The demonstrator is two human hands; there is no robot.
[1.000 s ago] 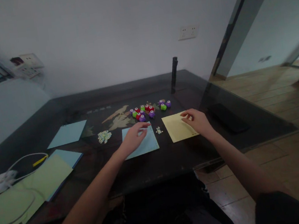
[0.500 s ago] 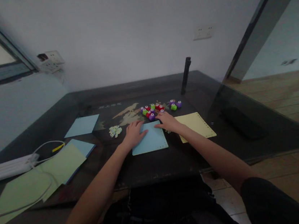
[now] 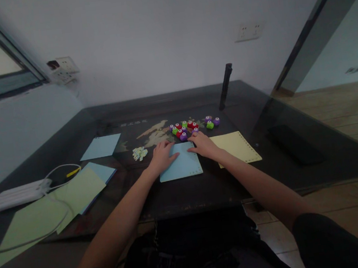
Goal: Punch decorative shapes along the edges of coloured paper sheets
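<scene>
A light blue sheet of paper (image 3: 182, 164), with holes along its near edge, lies flat on the dark table in front of me. My left hand (image 3: 161, 158) rests on its left side, fingers stretched forward and thumb spread over the paper. At the far right corner is my right hand (image 3: 204, 145), thumb and fingers apart, touching the sheet. Just beyond the hands sits a cluster of small red, green and purple pieces with white eye-like tops (image 3: 183, 137). A pale yellow sheet (image 3: 237, 146) with a holed right edge lies beside my right hand.
Small pale pieces form a pile (image 3: 140, 153) left of my left hand. Further left are another blue sheet (image 3: 101, 147), stacked green sheets (image 3: 73, 201) and a white power strip (image 3: 18, 196) with a cable. A black upright object (image 3: 225, 86) stands at the back; a dark flat object (image 3: 294, 145) lies right.
The view has shifted slightly, so everything appears a little further right and up. Both hands stay at the blue sheet, with no clear movement against it.
</scene>
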